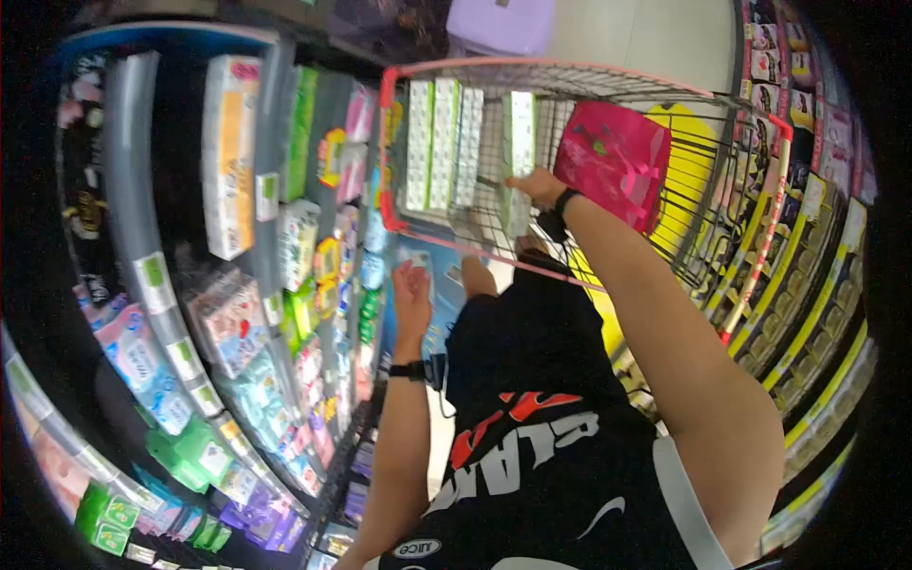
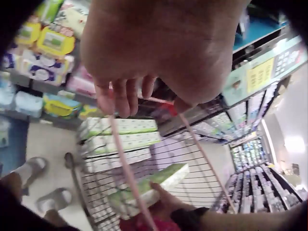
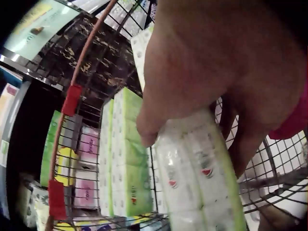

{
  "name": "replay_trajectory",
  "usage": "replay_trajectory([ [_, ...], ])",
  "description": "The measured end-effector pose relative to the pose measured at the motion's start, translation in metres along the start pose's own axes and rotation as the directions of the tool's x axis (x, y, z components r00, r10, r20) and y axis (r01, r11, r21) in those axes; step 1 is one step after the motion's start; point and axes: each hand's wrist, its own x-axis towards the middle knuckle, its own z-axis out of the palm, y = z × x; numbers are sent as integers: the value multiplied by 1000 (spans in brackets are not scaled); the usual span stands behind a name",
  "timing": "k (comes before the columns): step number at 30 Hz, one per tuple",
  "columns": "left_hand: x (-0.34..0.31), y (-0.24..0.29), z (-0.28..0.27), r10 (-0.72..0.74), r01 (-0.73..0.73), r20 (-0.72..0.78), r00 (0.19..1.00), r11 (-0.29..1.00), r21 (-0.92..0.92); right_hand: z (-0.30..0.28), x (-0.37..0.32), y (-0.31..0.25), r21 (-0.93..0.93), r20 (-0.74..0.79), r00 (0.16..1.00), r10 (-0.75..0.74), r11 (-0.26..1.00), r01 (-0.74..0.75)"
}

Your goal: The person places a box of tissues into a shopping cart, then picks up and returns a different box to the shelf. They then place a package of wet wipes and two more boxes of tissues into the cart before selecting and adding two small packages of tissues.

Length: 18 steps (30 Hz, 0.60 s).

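Note:
Inside the wire cart, my right hand [image 1: 538, 188] grips a long white and green tissue pack [image 1: 522, 133]. The right wrist view shows the thumb and fingers of that hand [image 3: 216, 72] on either side of the pack [image 3: 197, 168]. Several similar packs [image 1: 444, 142] stand side by side at the cart's left end. My left hand [image 1: 411, 285] is outside the cart, near its red corner, holding nothing; in the left wrist view the fingers of this hand [image 2: 154, 62] hang loosely bent above the pink rim [image 2: 126, 168].
A pink bag [image 1: 613, 157] and a yellow item [image 1: 686, 161] lie at the cart's right end. Shelves with packaged goods [image 1: 228, 323] run along the left, more shelves [image 1: 807, 285] along the right. A purple stool-like item [image 1: 502, 24] stands beyond the cart.

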Motion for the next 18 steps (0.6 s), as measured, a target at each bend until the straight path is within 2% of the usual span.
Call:
replay_trajectory([
  [2,-10,-34,2,-120,119,5,993,984,132,13,41,26,175,78,996,-43,984,28],
  [3,-16,-57,2,-210,209,-8,978,969,133,11,36,16,124,68,997,-20,992,11],
  [5,-43,-114,-4,-381,383,-40,924,913,140,20,30,-1,311,33,997,-75,948,61],
  [7,-76,-179,-18,-476,478,-73,877,878,20,34,22,-19,472,-26,995,-100,876,101],
  [8,-85,-196,-25,-517,515,-84,852,856,-39,35,21,-29,422,-15,992,-127,898,122],
  [10,-98,-197,-41,-530,532,-99,842,847,-15,38,21,-41,322,17,984,-179,932,164],
  [11,-107,-193,-47,-541,544,-110,834,839,-2,50,68,-21,150,80,995,-61,987,48],
  [15,-105,-147,-49,-566,557,-121,815,824,-107,66,65,-49,151,117,991,-71,987,53],
  [16,-102,-145,-45,-517,514,-112,849,856,-53,70,71,-49,175,140,985,-101,982,75],
  [18,-95,-159,-41,-410,414,-76,909,909,55,79,82,-46,278,132,989,-61,960,22],
])
